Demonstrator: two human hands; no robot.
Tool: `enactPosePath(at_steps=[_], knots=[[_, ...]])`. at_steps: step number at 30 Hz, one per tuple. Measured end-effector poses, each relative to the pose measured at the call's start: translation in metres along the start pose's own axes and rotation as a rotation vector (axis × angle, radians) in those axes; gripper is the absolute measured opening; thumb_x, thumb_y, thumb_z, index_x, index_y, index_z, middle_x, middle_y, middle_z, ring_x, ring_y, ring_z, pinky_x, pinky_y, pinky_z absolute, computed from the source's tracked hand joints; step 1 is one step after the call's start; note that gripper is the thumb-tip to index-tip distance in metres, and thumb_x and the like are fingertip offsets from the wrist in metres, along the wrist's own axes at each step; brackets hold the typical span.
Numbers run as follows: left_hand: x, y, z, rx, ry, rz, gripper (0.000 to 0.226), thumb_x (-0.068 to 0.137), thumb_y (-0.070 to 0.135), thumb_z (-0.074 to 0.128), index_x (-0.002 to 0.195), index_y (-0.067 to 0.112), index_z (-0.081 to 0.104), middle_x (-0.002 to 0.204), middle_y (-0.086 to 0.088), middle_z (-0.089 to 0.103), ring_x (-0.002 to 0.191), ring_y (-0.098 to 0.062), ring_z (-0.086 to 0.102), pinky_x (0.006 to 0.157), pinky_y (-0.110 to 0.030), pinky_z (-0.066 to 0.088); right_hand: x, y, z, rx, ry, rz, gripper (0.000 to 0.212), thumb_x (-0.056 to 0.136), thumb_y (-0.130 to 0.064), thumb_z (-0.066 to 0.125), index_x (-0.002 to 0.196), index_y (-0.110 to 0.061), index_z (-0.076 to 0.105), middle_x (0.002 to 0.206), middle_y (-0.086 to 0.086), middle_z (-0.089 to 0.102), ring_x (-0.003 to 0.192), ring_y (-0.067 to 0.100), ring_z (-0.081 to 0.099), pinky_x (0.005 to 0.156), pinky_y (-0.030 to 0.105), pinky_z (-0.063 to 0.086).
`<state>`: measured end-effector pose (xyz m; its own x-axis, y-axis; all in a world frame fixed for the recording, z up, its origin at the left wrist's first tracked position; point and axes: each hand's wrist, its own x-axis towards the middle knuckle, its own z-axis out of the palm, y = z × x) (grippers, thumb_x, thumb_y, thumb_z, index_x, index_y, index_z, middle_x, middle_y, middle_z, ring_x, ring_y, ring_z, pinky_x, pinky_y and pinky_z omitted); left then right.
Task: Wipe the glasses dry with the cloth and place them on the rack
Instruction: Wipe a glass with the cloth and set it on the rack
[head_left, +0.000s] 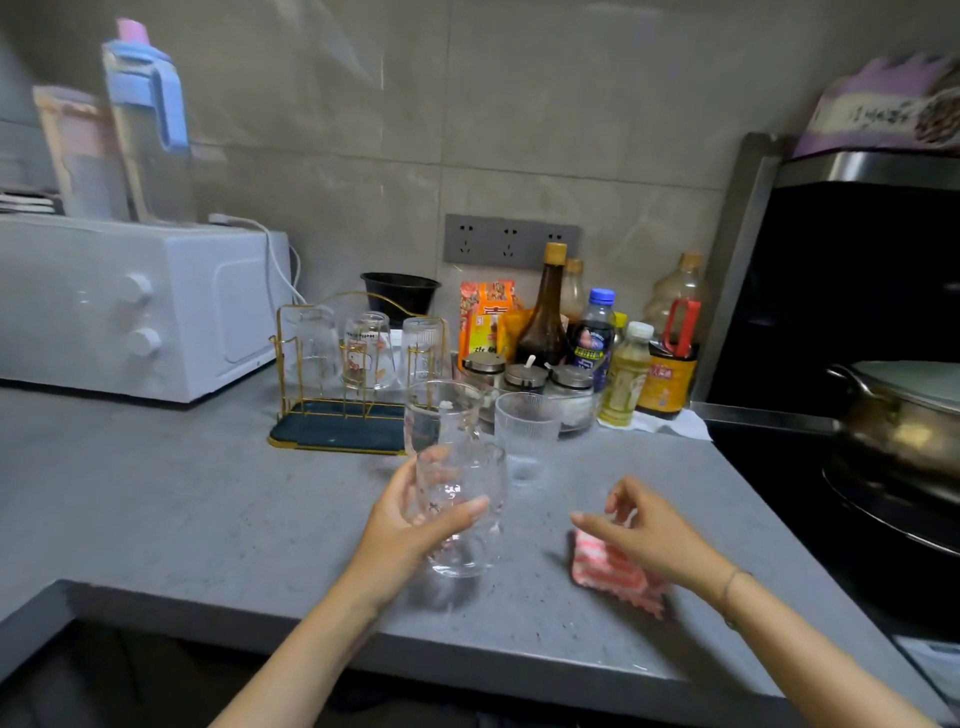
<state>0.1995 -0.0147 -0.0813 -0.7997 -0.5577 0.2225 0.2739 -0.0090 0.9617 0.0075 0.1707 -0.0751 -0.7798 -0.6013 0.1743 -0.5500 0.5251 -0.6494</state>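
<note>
My left hand (415, 525) grips a clear drinking glass (462, 509) and holds it upright just above the grey counter (182, 493). My right hand (644, 530) hovers with fingers apart over a pink-and-white striped cloth (613, 574) lying on the counter; whether it touches the cloth I cannot tell. Behind the held glass stand a clear mug (441, 415) and a ribbed glass (527, 431). The gold wire rack (332, 410) with a dark tray holds three glasses upside down (366, 348).
A white microwave (130, 306) sits at the back left with a water jug on top. Bottles and spice jars (587, 353) crowd the wall behind the glasses. A stove with pots (893, 431) fills the right side. The counter's front edge runs below my wrists.
</note>
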Motion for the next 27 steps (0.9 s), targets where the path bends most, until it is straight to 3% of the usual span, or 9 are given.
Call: enactPosePath(at_steps=[3,6,9,12,14,17,19,23,27], knots=[[0.003,-0.004,0.024,-0.120,-0.037,-0.075,0.094,0.040,0.040,0.089,0.126,0.022,0.056,0.122,-0.003,0.067,0.102,-0.018,0.070,0.082,-0.028,0.055,-0.010,-0.003,0.002,-0.153,-0.009,0.018,0.048,0.073,-0.059,0.069,0.085,-0.018,0.047,0.090,0.000,0.052,0.078,0.015,0.050,0.065,0.029,0.036],[0.004,-0.005,0.040,-0.215,-0.072,-0.132,0.089,0.044,0.037,0.087,0.125,0.018,0.056,0.116,-0.005,0.071,0.100,-0.021,0.070,0.095,-0.038,0.050,-0.012,-0.004,0.006,-0.286,0.006,0.059,0.056,0.077,-0.062,0.063,0.106,-0.016,0.048,0.112,0.003,0.047,0.109,0.021,0.046,0.087,0.031,0.039],[0.004,-0.004,0.051,-0.290,-0.099,-0.180,0.083,0.055,0.035,0.086,0.130,0.019,0.054,0.111,-0.003,0.073,0.105,-0.019,0.069,0.091,-0.034,0.052,-0.008,0.002,0.002,-0.382,-0.007,0.158,0.068,0.083,-0.064,0.055,0.124,-0.010,0.043,0.131,0.012,0.044,0.126,0.029,0.040,0.100,0.036,0.037],[0.003,-0.003,0.058,-0.329,-0.110,-0.211,0.066,0.072,0.028,0.078,0.132,0.017,0.053,0.120,-0.004,0.070,0.110,-0.022,0.066,0.079,-0.027,0.057,-0.004,0.010,-0.005,-0.336,-0.070,0.262,0.064,0.083,-0.062,0.055,0.115,-0.007,0.049,0.122,0.014,0.056,0.113,0.031,0.052,0.088,0.034,0.042],[0.002,-0.002,0.061,-0.326,-0.125,-0.222,0.064,0.072,0.028,0.079,0.130,0.018,0.054,0.108,0.000,0.074,0.100,-0.017,0.071,0.074,-0.024,0.059,-0.004,0.014,-0.010,-0.271,-0.126,0.299,0.049,0.084,-0.057,0.059,0.094,-0.010,0.051,0.094,0.009,0.059,0.088,0.025,0.055,0.071,0.030,0.040],[0.001,-0.001,0.066,-0.318,-0.135,-0.240,0.096,0.045,0.048,0.089,0.130,0.020,0.055,0.111,-0.008,0.073,0.098,-0.020,0.072,0.071,-0.026,0.059,-0.003,0.017,-0.013,-0.204,-0.147,0.275,0.037,0.089,-0.035,0.057,0.063,-0.011,0.050,0.058,0.002,0.038,0.056,0.016,0.035,0.055,0.029,0.029],[0.002,-0.004,0.068,-0.330,-0.131,-0.245,0.107,0.036,0.052,0.091,0.131,0.019,0.055,0.113,-0.010,0.072,0.098,-0.020,0.072,0.074,-0.027,0.060,-0.004,0.020,-0.014,-0.123,-0.126,0.237,0.036,0.093,-0.025,0.051,0.060,-0.012,0.046,0.058,0.001,0.035,0.055,0.014,0.029,0.055,0.028,0.027],[0.002,-0.007,0.071,-0.300,-0.151,-0.243,0.115,0.029,0.060,0.091,0.132,0.020,0.054,0.116,-0.008,0.071,0.100,-0.020,0.071,0.089,-0.035,0.056,-0.010,0.017,-0.019,0.267,-0.064,0.236,0.018,0.096,-0.022,0.051,0.081,-0.011,0.048,0.072,0.004,0.054,0.060,0.013,0.047,0.052,0.023,0.037],[0.003,-0.008,0.073,-0.257,-0.149,-0.254,0.111,0.039,0.064,0.086,0.135,0.021,0.051,0.120,-0.008,0.070,0.109,-0.022,0.068,0.108,-0.049,0.040,-0.015,0.011,-0.029,0.731,-0.220,0.379,0.007,0.090,-0.008,0.060,0.087,-0.002,0.061,0.073,0.012,0.068,0.057,0.018,0.064,0.052,0.023,0.051]])
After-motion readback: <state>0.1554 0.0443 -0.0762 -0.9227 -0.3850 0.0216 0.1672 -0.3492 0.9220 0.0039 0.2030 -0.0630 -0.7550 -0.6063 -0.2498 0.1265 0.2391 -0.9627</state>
